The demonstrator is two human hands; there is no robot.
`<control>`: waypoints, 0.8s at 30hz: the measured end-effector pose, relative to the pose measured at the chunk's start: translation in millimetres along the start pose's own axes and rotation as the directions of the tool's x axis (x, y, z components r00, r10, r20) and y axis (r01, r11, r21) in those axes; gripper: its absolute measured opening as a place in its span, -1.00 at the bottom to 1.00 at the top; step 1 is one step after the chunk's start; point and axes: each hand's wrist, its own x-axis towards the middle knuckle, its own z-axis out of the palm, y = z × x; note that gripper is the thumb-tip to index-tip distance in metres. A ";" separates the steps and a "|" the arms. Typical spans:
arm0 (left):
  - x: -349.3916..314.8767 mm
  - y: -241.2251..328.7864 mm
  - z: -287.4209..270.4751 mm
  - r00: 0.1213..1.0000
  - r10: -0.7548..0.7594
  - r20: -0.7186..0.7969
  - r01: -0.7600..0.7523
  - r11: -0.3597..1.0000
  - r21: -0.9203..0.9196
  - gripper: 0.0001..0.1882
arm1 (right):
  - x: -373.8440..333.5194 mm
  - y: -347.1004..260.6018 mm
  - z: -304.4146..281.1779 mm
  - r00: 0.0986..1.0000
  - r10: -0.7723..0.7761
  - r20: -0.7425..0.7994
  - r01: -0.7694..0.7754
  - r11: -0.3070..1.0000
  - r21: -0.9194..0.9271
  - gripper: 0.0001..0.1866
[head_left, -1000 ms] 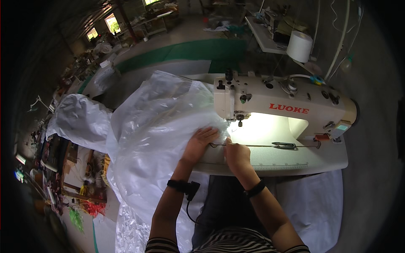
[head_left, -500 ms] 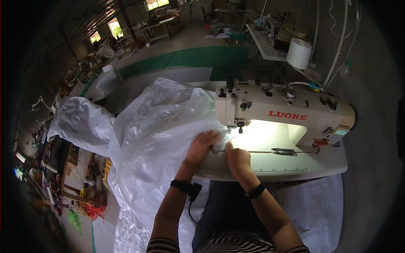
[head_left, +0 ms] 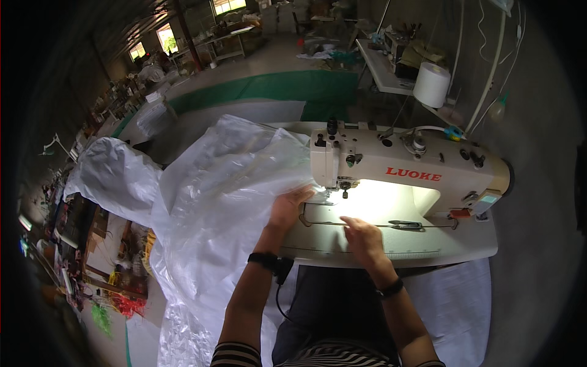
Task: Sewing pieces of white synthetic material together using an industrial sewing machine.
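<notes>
A white, shiny plastic sheet (head_left: 214, 183) drapes over the left of the sewing table (head_left: 440, 244) and falls beside my legs. Its right edge reaches the needle end of a cream sewing machine (head_left: 373, 153), under a bright lamp. My left hand (head_left: 291, 208) lies on the sheet just left of the needle, fingers stretched toward it; the fingertips are partly hidden. Apart from the sheet, my right hand (head_left: 365, 240) hovers over the table's near side, forefinger out and nothing visible in it. Thread snips (head_left: 406, 225) lie to its right, by a thin metal rod (head_left: 367, 226).
A white thread cone (head_left: 431, 85) stands behind the machine, near a side table (head_left: 382, 67). Another white sheet (head_left: 452, 306) hangs below the table at right. Bundled white plastic (head_left: 113, 174) and a cluttered wooden rack (head_left: 104, 244) are at left. Green cloth (head_left: 269, 85) stretches across the background.
My right hand has left the sheet's edge by the needle and moved right and toward me, its fingers loosening. My left hand stays on the sheet. The whole view has shifted slightly.
</notes>
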 end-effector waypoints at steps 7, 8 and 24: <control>5.6 -8.8 6.9 0.999 -0.032 0.018 0.028 0.983 0.184 -0.61 | -46.4 79.4 -57.6 0.964 0.075 -0.254 -0.181 0.888 -0.423 -0.57; 6.1 -9.8 8.2 1.000 0.008 0.005 -0.009 0.986 0.164 -0.61 | -50.4 86.9 -59.1 0.962 0.085 -0.259 -0.197 0.873 -0.446 -0.57; -14.6 -22.5 -17.5 0.969 -0.244 0.035 0.211 0.896 0.390 -0.53 | -62.1 113.2 -64.4 0.933 0.079 -0.352 -0.194 0.932 -0.307 -0.76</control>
